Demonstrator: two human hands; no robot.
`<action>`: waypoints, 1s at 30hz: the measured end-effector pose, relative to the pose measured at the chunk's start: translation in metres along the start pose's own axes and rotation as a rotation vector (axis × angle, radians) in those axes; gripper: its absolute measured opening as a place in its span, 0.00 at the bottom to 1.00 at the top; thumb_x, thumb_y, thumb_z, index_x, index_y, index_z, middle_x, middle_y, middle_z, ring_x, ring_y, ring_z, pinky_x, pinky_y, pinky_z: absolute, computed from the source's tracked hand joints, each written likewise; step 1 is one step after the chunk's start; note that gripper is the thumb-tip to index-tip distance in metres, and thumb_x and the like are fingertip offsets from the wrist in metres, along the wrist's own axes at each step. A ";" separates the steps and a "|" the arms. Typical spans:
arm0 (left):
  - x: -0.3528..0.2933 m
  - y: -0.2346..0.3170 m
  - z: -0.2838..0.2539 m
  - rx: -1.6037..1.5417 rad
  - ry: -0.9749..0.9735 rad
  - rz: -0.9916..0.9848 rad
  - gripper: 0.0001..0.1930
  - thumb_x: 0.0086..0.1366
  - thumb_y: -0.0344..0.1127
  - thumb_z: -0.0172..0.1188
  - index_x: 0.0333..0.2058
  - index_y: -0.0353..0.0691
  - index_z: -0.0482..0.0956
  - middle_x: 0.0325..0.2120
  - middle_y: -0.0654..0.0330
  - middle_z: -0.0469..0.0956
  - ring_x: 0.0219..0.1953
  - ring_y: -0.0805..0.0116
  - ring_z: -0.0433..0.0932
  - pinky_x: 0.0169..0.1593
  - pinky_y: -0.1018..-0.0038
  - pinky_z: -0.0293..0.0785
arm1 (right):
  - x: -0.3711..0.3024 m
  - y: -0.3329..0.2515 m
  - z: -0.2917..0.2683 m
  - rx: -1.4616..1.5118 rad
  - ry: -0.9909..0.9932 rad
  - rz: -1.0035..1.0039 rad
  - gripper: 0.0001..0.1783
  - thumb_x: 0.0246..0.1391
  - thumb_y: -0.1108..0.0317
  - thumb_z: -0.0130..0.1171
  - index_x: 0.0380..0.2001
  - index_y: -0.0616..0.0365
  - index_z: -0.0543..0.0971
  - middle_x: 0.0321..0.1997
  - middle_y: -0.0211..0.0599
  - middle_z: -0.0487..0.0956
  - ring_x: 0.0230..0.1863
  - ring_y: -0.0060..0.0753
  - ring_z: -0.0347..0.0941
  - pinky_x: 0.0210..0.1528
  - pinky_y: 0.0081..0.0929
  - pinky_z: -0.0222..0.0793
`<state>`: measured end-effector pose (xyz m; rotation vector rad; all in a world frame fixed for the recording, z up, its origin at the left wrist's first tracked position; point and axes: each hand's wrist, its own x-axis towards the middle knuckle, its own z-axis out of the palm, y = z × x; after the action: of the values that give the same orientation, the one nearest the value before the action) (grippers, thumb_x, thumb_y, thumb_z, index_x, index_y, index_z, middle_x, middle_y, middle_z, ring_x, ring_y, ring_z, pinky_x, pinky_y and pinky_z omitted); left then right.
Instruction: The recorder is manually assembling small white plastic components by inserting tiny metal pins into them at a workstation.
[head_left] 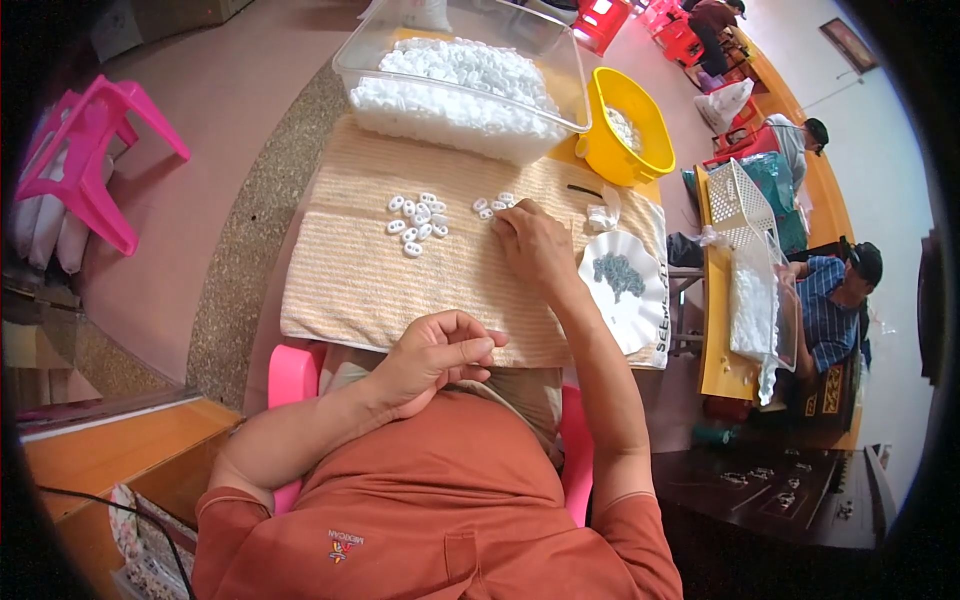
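Observation:
My right hand point(537, 247) reaches over the towel point(350, 290), fingers bent down at a small group of white oval two-holed plastic pieces point(484, 206). Its fingertips are partly hidden, so I cannot make out what is between them. Close to my body, my left hand point(440, 362) is curled with thumb and fingers together. Anything inside it is too small to tell. Left of the small group lies a larger cluster of the same white pieces point(422, 212). Beside my right forearm, a white fluted dish point(628, 318) holds small grey parts.
A clear plastic bin point(440, 135) heaped with white pieces stands at the table's far side. A yellow tub point(600, 150) is to its right. Pink stools point(95, 160) stand at left. At right, a person in a striped shirt point(832, 312) sits at another table.

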<state>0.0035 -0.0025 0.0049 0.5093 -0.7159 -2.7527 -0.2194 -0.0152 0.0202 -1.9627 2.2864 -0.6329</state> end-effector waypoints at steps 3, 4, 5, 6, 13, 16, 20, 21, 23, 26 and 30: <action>-0.001 0.000 0.001 -0.003 0.004 -0.002 0.05 0.62 0.27 0.58 0.37 0.38 0.74 0.43 0.52 0.75 0.36 0.73 0.78 0.40 0.74 0.80 | -0.002 0.003 0.003 0.009 0.047 -0.002 0.09 0.54 0.67 0.54 0.32 0.59 0.80 0.35 0.43 0.77 0.35 0.50 0.75 0.38 0.41 0.69; -0.001 0.001 0.002 -0.007 0.007 -0.005 0.05 0.62 0.27 0.58 0.37 0.37 0.74 0.43 0.52 0.75 0.36 0.72 0.78 0.40 0.74 0.80 | -0.003 0.008 0.004 0.037 0.096 -0.029 0.08 0.54 0.69 0.53 0.32 0.60 0.79 0.34 0.44 0.77 0.35 0.51 0.75 0.37 0.40 0.69; -0.001 0.001 0.002 -0.006 0.005 -0.006 0.05 0.62 0.27 0.58 0.37 0.37 0.74 0.43 0.52 0.75 0.36 0.72 0.78 0.40 0.74 0.80 | -0.005 0.012 0.004 0.065 0.144 -0.055 0.07 0.53 0.71 0.53 0.33 0.61 0.79 0.34 0.45 0.77 0.34 0.52 0.74 0.37 0.40 0.69; -0.001 0.001 0.001 -0.005 0.006 0.000 0.05 0.62 0.27 0.58 0.37 0.37 0.74 0.43 0.52 0.76 0.36 0.72 0.78 0.40 0.74 0.80 | -0.006 0.012 0.002 0.067 0.143 -0.057 0.07 0.53 0.71 0.53 0.33 0.61 0.79 0.34 0.45 0.77 0.34 0.52 0.74 0.37 0.40 0.69; -0.002 0.004 0.002 0.001 0.120 0.099 0.09 0.65 0.31 0.55 0.43 0.36 0.74 0.41 0.57 0.77 0.37 0.73 0.78 0.41 0.74 0.79 | -0.043 -0.018 -0.020 0.386 0.136 -0.081 0.04 0.55 0.77 0.53 0.33 0.63 0.76 0.28 0.41 0.76 0.28 0.34 0.73 0.29 0.26 0.67; -0.002 0.005 0.006 -0.027 0.163 0.102 0.10 0.67 0.33 0.54 0.45 0.36 0.74 0.40 0.59 0.78 0.37 0.74 0.77 0.42 0.74 0.79 | -0.066 -0.046 -0.030 0.449 0.172 -0.189 0.04 0.54 0.79 0.53 0.34 0.63 0.75 0.29 0.41 0.75 0.27 0.33 0.73 0.28 0.25 0.67; -0.003 0.004 0.012 -0.052 0.094 0.095 0.11 0.67 0.36 0.53 0.44 0.37 0.74 0.40 0.60 0.78 0.36 0.74 0.77 0.43 0.73 0.78 | -0.086 -0.060 -0.027 0.424 0.205 -0.267 0.06 0.51 0.80 0.55 0.35 0.63 0.75 0.32 0.43 0.75 0.27 0.39 0.74 0.27 0.28 0.70; -0.003 0.004 0.012 -0.058 0.079 0.094 0.10 0.67 0.37 0.53 0.42 0.37 0.74 0.39 0.61 0.78 0.36 0.74 0.77 0.43 0.73 0.78 | -0.090 -0.061 -0.029 0.398 0.218 -0.293 0.07 0.50 0.80 0.56 0.35 0.62 0.75 0.32 0.43 0.75 0.27 0.40 0.75 0.26 0.29 0.70; -0.005 0.003 0.011 -0.067 0.055 0.083 0.10 0.67 0.37 0.53 0.41 0.38 0.74 0.37 0.61 0.78 0.36 0.74 0.77 0.43 0.73 0.78 | -0.095 -0.054 -0.026 0.370 0.187 -0.289 0.15 0.44 0.74 0.63 0.38 0.58 0.74 0.34 0.41 0.75 0.27 0.40 0.77 0.26 0.31 0.73; -0.004 0.003 0.008 -0.024 0.107 0.068 0.08 0.67 0.37 0.54 0.37 0.40 0.74 0.33 0.63 0.78 0.36 0.74 0.78 0.41 0.75 0.78 | -0.099 -0.058 -0.022 0.442 0.225 -0.335 0.08 0.49 0.77 0.59 0.35 0.61 0.76 0.31 0.41 0.75 0.24 0.39 0.74 0.24 0.29 0.70; -0.004 0.003 0.012 -0.025 0.124 0.054 0.07 0.65 0.33 0.56 0.39 0.38 0.75 0.32 0.62 0.79 0.33 0.73 0.79 0.41 0.75 0.79 | -0.105 -0.050 -0.020 0.546 0.168 -0.281 0.09 0.49 0.77 0.60 0.36 0.61 0.76 0.31 0.41 0.75 0.26 0.37 0.74 0.25 0.27 0.70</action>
<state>0.0025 0.0010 0.0176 0.6392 -0.6552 -2.6493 -0.1591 0.0851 0.0328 -2.0040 1.6582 -1.3255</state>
